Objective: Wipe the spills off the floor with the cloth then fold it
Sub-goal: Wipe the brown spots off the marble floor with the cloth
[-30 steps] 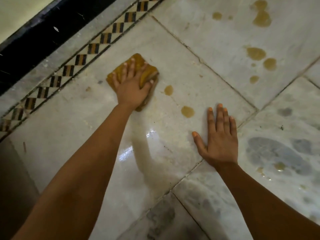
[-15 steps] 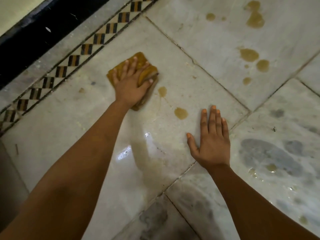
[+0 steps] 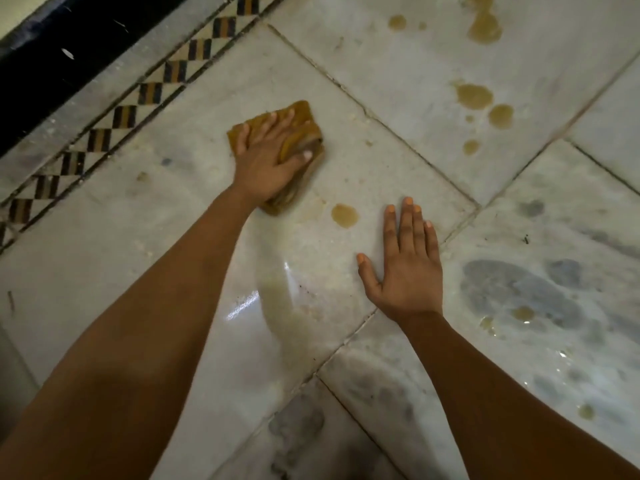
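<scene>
- A pale marble floor [image 3: 104,237] of large slabs with dark joints fills the view, seen from above.
- Far to the upper left of the cloth, a black skirting band [image 3: 52,64] runs diagonally along the floor's edge.
- Between that band and the cloth, a border strip [image 3: 138,98] of dark and tan chequers runs parallel to the band.
- The cloth [image 3: 306,116] is mustard-brown and bunched into a rough pad. It lies on the floor a little left of centre, in the upper half of the view.
- The left hand [image 3: 266,161] presses flat on top of the cloth. Its fingers are straight and slightly spread, and its thumb stretches over a raised fold on the cloth's right side. The bare forearm runs back to the lower left corner.
- Below the cloth, a wet yellowish smear [image 3: 277,299] shines on the same slab.
- Just to the lower right of the cloth, but apart from it, sits a round spill [image 3: 344,215] of brownish liquid.
- Further to the lower right of the cloth, the right hand [image 3: 408,268] rests palm down on the bare floor. Its fingers are straight and close together, its thumb is spread wide, and it holds nothing. It lies near the round spill without touching it.
- Well to the right of the cloth and slightly higher, a cluster of spills [image 3: 474,95] dots the next slab.
- A larger blotch [image 3: 485,26] lies higher still, near the top edge.
- Far to the lower right of the cloth, beyond the right hand, small drops [image 3: 523,312] lie on a grey-mottled slab.
</scene>
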